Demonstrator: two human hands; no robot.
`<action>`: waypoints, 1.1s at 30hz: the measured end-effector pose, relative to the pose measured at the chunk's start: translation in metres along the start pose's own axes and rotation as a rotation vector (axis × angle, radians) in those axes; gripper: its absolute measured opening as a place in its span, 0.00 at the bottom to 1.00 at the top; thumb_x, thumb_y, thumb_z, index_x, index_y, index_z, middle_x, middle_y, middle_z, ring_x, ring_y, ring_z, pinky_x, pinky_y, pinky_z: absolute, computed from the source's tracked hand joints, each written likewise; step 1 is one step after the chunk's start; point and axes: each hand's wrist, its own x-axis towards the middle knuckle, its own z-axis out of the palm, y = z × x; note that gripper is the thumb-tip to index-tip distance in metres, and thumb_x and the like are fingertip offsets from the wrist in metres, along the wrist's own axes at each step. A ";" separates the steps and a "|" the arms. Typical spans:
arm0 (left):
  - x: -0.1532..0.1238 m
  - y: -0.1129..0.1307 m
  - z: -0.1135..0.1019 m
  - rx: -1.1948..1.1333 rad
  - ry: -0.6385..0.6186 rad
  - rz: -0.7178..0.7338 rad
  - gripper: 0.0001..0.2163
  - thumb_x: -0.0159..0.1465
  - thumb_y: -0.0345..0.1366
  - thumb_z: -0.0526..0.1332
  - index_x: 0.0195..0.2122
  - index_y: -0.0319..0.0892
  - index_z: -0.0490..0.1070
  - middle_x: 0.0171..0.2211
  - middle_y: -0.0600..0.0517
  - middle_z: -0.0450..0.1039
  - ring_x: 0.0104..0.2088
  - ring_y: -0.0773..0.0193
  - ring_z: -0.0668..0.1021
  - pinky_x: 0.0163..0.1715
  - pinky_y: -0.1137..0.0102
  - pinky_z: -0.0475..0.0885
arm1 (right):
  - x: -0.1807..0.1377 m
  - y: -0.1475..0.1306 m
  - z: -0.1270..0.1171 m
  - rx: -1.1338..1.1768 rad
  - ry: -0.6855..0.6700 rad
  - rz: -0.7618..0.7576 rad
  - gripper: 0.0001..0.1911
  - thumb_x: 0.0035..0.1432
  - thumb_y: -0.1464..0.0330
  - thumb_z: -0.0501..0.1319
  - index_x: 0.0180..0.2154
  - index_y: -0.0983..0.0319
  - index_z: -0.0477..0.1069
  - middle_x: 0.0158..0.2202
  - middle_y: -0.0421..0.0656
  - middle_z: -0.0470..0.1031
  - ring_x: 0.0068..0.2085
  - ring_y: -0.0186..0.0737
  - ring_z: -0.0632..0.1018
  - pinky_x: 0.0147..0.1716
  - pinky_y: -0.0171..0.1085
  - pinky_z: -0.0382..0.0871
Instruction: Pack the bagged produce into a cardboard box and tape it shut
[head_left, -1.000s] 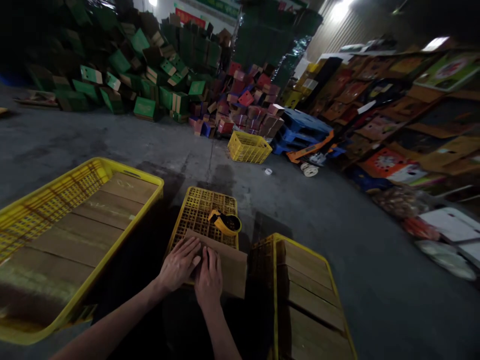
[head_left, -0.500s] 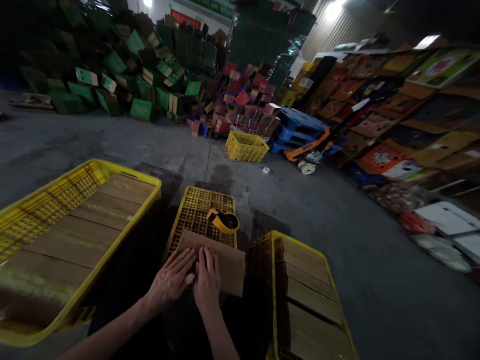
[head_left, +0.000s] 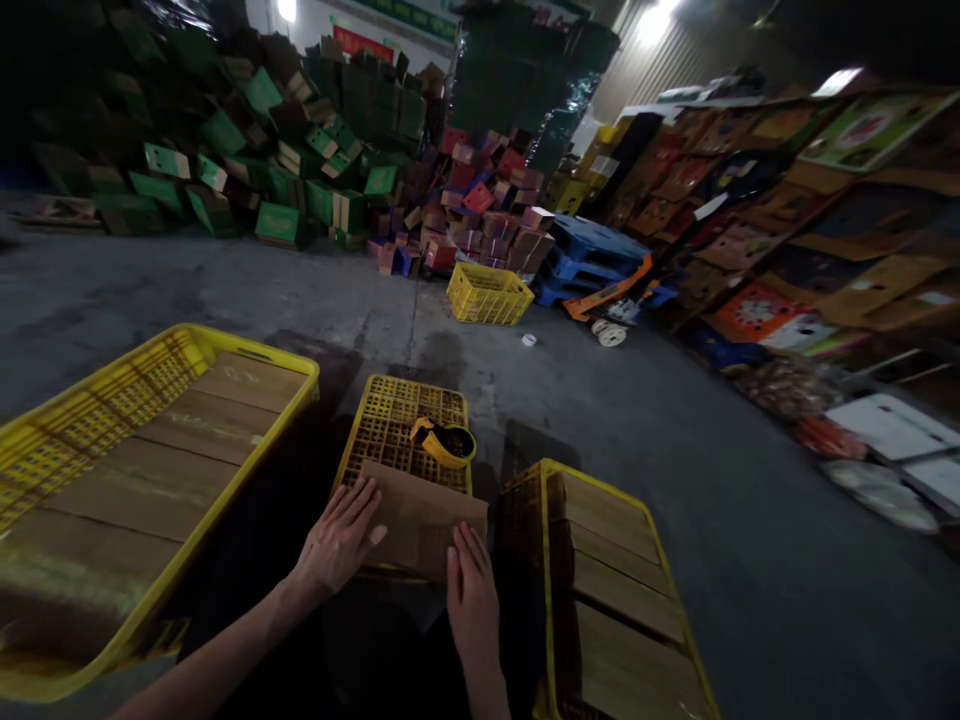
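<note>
A flat brown cardboard piece (head_left: 420, 515) lies on an upturned yellow crate (head_left: 401, 425) in front of me. My left hand (head_left: 339, 535) rests flat on its left edge, fingers stretched out. At the cardboard's right near corner my right hand (head_left: 471, 595) also lies flat with fingers extended. A yellow tape dispenser (head_left: 444, 443) sits on the crate just beyond the cardboard.
A large yellow crate (head_left: 112, 400) holding flat cardboard stands at my left, another yellow crate (head_left: 600, 480) with cardboard at my right. Farther off lie a small yellow crate (head_left: 487, 293), blue pallets (head_left: 596, 250), and heaps of green and red boxes (head_left: 315, 190). Stacked cartons (head_left: 795, 220) line the right side.
My hands were side by side in the cardboard's middle. Now they have spread apart, the left toward the left edge and the right toward the near right corner.
</note>
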 end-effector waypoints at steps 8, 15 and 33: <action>0.009 0.044 0.007 -0.066 -0.058 0.051 0.22 0.72 0.39 0.55 0.65 0.39 0.66 0.67 0.41 0.64 0.68 0.49 0.67 0.65 0.51 0.67 | 0.007 -0.017 0.029 -0.084 0.072 -0.025 0.25 0.74 0.59 0.49 0.62 0.65 0.69 0.64 0.53 0.71 0.67 0.55 0.67 0.63 0.57 0.68; 0.017 0.056 0.002 -0.165 -0.090 0.104 0.20 0.73 0.33 0.51 0.64 0.42 0.67 0.64 0.46 0.69 0.65 0.56 0.70 0.65 0.57 0.68 | 0.017 -0.033 0.026 -0.009 0.109 -0.078 0.20 0.74 0.63 0.49 0.56 0.61 0.74 0.55 0.52 0.77 0.59 0.48 0.75 0.59 0.51 0.71; 0.028 0.037 0.015 -0.092 -0.069 0.062 0.21 0.72 0.30 0.50 0.65 0.42 0.67 0.65 0.47 0.68 0.66 0.54 0.69 0.65 0.52 0.65 | 0.025 -0.053 0.056 -0.162 -0.003 -0.135 0.24 0.74 0.67 0.47 0.67 0.64 0.63 0.67 0.49 0.67 0.68 0.50 0.66 0.65 0.56 0.61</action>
